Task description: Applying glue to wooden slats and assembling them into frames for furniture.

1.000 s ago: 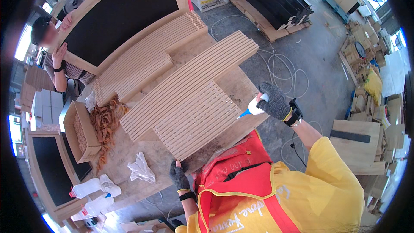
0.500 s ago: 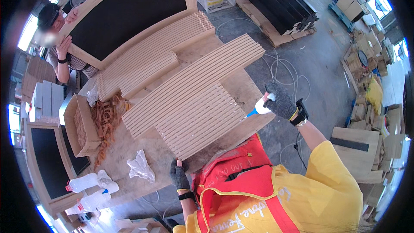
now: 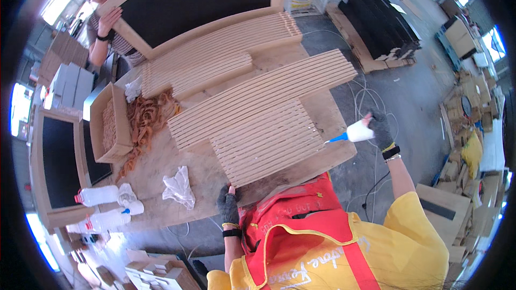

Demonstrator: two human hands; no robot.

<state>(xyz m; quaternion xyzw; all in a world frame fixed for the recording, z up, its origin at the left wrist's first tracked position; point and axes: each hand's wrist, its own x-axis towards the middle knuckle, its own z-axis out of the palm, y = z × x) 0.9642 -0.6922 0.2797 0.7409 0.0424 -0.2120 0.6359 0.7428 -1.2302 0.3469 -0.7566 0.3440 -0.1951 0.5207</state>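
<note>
My right hand (image 3: 381, 132), in a dark grey glove with bare fingertips, grips a white glue bottle (image 3: 359, 131). The bottle lies on its side with its blue nozzle (image 3: 338, 137) pointing left, the tip by the right ends of the near wooden slats (image 3: 269, 142). White dabs show on those ends. At the near left corner of this slat block is my left hand (image 3: 228, 207), gloved alike, its thumb raised at the table edge. Its fingers are partly hidden and seem apart, holding nothing I can see. Longer slats (image 3: 258, 96) lie side by side just beyond.
Another slat group (image 3: 215, 56) lies farther back on the table (image 3: 161, 204). Across it, a person (image 3: 105, 24) holds a black-panelled wooden frame (image 3: 199, 2). At left are a cardboard box (image 3: 119, 142), brown strips (image 3: 144, 121), a white cloth (image 3: 180, 188) and plastic bottles (image 3: 99, 196).
The bottle in my right hand has swung to a flatter tilt, its nozzle still by the slat ends. My left hand stays at the near corner. The whole view has shifted slightly.
</note>
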